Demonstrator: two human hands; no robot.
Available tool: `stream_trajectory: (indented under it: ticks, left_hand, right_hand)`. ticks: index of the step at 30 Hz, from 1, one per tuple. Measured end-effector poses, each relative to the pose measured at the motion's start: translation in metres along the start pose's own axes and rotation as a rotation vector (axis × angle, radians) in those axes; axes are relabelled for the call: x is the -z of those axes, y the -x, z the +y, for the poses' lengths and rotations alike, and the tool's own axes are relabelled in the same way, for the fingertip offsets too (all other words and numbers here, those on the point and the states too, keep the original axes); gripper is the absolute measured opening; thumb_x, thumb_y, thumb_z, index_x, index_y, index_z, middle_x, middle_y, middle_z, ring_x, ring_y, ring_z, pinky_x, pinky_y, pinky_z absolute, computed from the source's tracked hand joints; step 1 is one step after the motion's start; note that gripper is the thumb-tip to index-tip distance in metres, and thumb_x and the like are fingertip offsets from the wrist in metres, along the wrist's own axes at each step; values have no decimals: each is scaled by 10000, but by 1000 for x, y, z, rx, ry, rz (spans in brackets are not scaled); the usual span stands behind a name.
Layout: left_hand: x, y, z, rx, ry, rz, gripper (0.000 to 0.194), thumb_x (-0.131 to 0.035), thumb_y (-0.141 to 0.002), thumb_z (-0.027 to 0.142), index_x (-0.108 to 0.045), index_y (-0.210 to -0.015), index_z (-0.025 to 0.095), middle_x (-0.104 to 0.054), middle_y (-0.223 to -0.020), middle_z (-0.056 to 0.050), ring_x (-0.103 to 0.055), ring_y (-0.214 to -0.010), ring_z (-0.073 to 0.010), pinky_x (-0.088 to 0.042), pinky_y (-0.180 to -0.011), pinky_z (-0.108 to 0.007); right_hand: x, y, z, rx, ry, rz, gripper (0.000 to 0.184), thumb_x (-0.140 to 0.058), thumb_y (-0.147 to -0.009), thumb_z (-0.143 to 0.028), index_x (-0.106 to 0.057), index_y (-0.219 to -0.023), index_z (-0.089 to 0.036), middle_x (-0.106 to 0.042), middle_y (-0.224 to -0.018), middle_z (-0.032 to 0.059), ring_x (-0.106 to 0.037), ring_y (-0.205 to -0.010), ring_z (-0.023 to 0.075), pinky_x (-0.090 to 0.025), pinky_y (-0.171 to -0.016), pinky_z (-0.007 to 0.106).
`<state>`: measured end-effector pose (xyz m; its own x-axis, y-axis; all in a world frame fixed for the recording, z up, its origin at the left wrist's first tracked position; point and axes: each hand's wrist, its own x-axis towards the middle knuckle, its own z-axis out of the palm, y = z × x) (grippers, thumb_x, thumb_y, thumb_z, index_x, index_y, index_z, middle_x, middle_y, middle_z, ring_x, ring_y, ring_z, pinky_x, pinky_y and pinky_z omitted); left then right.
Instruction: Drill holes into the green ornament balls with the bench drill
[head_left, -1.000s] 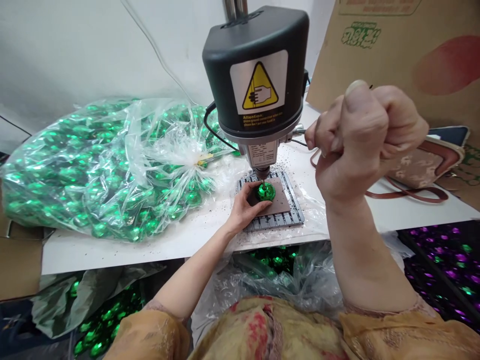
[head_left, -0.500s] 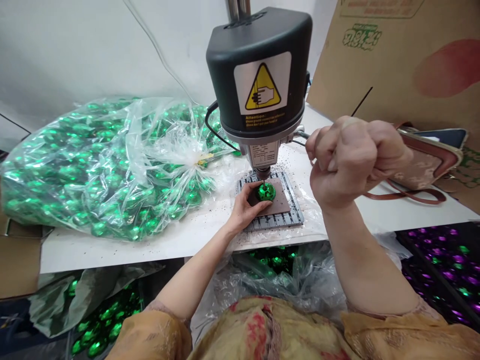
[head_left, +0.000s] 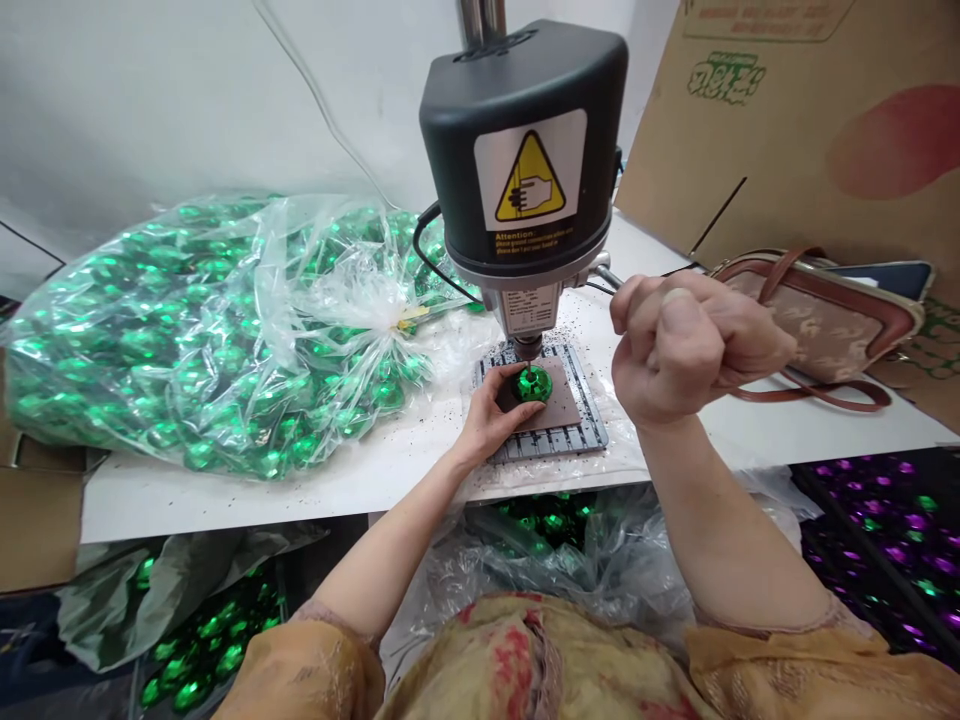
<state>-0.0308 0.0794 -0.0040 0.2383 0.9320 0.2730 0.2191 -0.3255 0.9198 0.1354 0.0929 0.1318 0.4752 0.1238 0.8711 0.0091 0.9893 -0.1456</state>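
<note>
A small bench drill press (head_left: 525, 150) with a yellow warning label stands on the white table (head_left: 300, 480). My left hand (head_left: 491, 415) pinches a shiny green faceted bead (head_left: 532, 384) on a brown pad on the drill's slotted base (head_left: 559, 440), right under the drill bit. My right hand (head_left: 690, 345) is a fist wrapped around the drill's feed lever (head_left: 604, 270) at the machine's right side; most of the lever is hidden by the fingers.
A big clear plastic bag (head_left: 202, 330) full of green beads lies on the table to the left. A brown purse (head_left: 817, 320) and a cardboard box (head_left: 795, 120) sit at the right. More bagged green beads (head_left: 202, 650) and purple beads (head_left: 885, 510) lie below the table.
My right fist has come down with the lever, from beside the drill head to lower beside the spindle. My left hand has kept still on the green bead.
</note>
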Motion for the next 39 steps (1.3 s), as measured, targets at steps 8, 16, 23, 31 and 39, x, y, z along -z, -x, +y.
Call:
stream_trajectory:
  ticks: [8,16,23,31,39]
  left_hand:
    - [-2,0,3,4,22,21,597,-827,-759,484,-589,-1229,204,-696,-1186,-96,-670,-1103,-255,-522,-985,-397]
    - [-2,-1,13,13,8,57,531,-826,-766,438,-603,-1183,196,-709,-1140,-96,-685,-1051,-239,-547,-923,-374]
    - [-16,55,32,-503,-330,58,435,-730,-820,383,-567,-1173,186,-651,-1092,-107,-654,-1022,-229,-549,-823,-349]
    - [-10,125,22,-839,-768,-548,340,-598,-947,447,-622,-1168,190,-691,-1148,-137,-633,-1041,-239,-507,-954,-400]
    - [89,-20,15,-162,-801,38,327,-397,-917,106,-634,-1123,197,-707,-1074,-131,-663,-1054,-259,-516,-950,-419]
  right_hand:
    - [9,12,1,54,23,-65,487,-560,-830,-109,-156,-565,-173,-209,-465,-75,-225,-382,21,-312,-422,234]
    - [-29,-52,-7,-323,159,8,425,-591,-817,-110,-314,-516,-226,-286,-452,-66,-291,-380,54,-215,-405,270]
    - [-32,-66,0,-378,147,-44,408,-568,-871,-145,-345,-543,-245,-312,-457,-70,-341,-374,69,-205,-378,284]
    - [-30,-63,-1,-334,189,-37,426,-569,-897,-190,-323,-552,-233,-291,-467,-67,-346,-380,55,-209,-390,272]
    - [-33,-59,-3,-339,147,-3,392,-570,-881,-189,-355,-556,-222,-338,-438,-73,-337,-365,58,-223,-391,277]
